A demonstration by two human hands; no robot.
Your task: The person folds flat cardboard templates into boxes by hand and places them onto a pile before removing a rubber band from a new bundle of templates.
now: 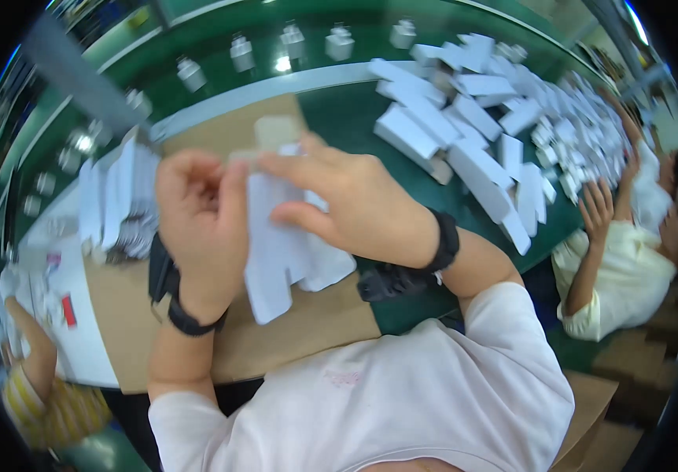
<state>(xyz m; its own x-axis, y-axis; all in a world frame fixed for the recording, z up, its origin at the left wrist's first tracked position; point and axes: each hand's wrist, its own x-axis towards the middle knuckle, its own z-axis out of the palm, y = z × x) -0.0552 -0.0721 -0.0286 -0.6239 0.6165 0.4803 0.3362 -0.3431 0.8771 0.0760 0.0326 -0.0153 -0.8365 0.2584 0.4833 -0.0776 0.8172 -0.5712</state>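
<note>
A partly flattened white cardboard box [268, 271] stands between my hands, its upper flaps blurred by motion. With thumb and fingers closed, my left hand [201, 216] pinches the upper left edge of this box. My right hand [347, 197] grips it from the right, index finger along the top and thumb across the front panel. More flat white cardboard [327, 263] lies just under my right hand. Beneath them is a brown cardboard sheet [307, 322] on the table. Both wrists wear black bands, and a small black device [390, 283] sits below my right wrist.
A stack of flat white boxes [123, 197] stands to the left. Folded white boxes [473, 118] pile up on the green table at right. Small white items [339, 43] stand spaced along a green belt behind a metal rail. Co-workers sit at right [618, 275] and left [48, 401].
</note>
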